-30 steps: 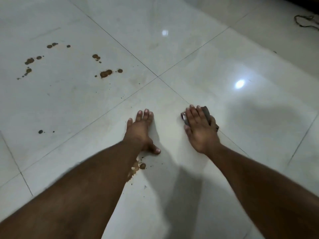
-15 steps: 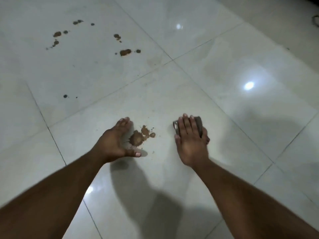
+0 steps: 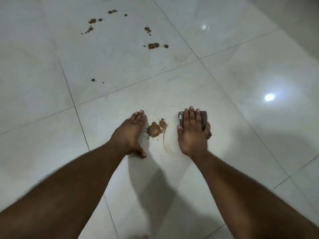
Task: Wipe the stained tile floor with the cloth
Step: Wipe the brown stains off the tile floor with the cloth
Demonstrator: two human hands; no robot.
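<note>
A brown splatter stain (image 3: 156, 129) lies on the glossy white tile floor (image 3: 241, 83) between my two hands. My left hand (image 3: 130, 133) rests flat on the tile just left of it, fingers together, holding nothing. My right hand (image 3: 191, 132) presses a small dark grey cloth (image 3: 204, 119) flat on the floor to the right of the stain; only the cloth's edges show past my fingers. A thin curved brown smear (image 3: 164, 141) runs between the stain and my right hand. More brown blotches (image 3: 153, 46) and smaller spots (image 3: 92, 21) sit on the far tile.
A small dark spot (image 3: 93, 80) lies on the far tile near the grout line (image 3: 138, 81). Bright light reflections (image 3: 269, 97) glare on the tiles to the right. Both forearms stretch in from the bottom edge.
The stain, hidden under my left forearm a second ago, now lies exposed between my hands. A curved brown smear has appeared beside my right hand. The view shifted toward the far stains.
</note>
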